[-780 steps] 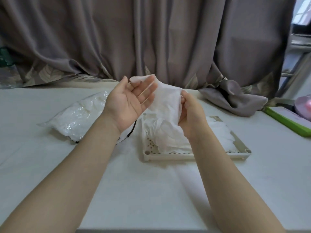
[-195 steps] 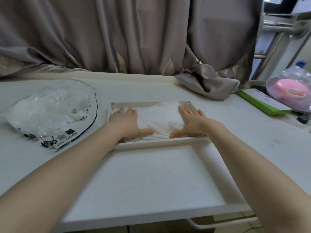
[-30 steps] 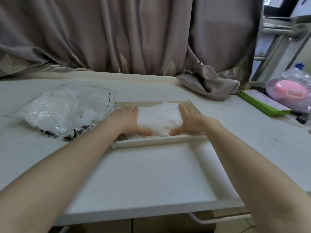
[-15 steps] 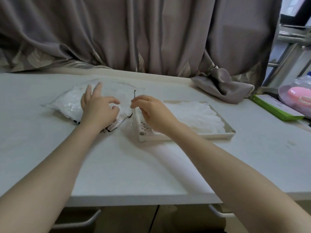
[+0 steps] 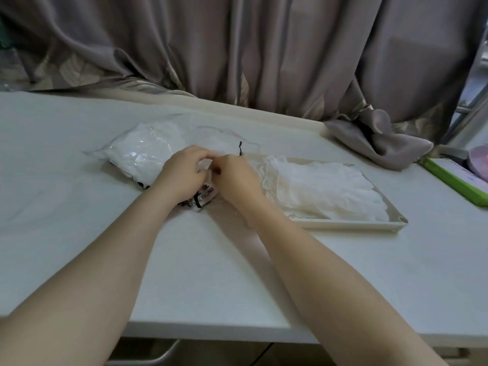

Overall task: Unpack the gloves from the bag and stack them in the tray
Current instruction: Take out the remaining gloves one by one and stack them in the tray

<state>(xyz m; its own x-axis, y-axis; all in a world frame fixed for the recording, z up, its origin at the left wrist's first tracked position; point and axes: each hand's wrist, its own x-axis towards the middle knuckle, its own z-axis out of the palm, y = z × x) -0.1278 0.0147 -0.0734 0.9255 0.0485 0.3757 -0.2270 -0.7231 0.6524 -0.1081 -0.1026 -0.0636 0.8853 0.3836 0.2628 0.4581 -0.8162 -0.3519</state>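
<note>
Left hand [image 5: 182, 175] and right hand [image 5: 236, 178] met at bag [image 5: 140, 154] mouth, fingers curled pinching plastic, gloves [image 5: 322, 188] lay stacked in tray [image 5: 396, 225]

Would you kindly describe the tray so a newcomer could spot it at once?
On the white table, look just right of the hands. The tray is a flat cream rectangle holding white gloves; unlike the crinkly clear bag at left, it is rigid.
</note>
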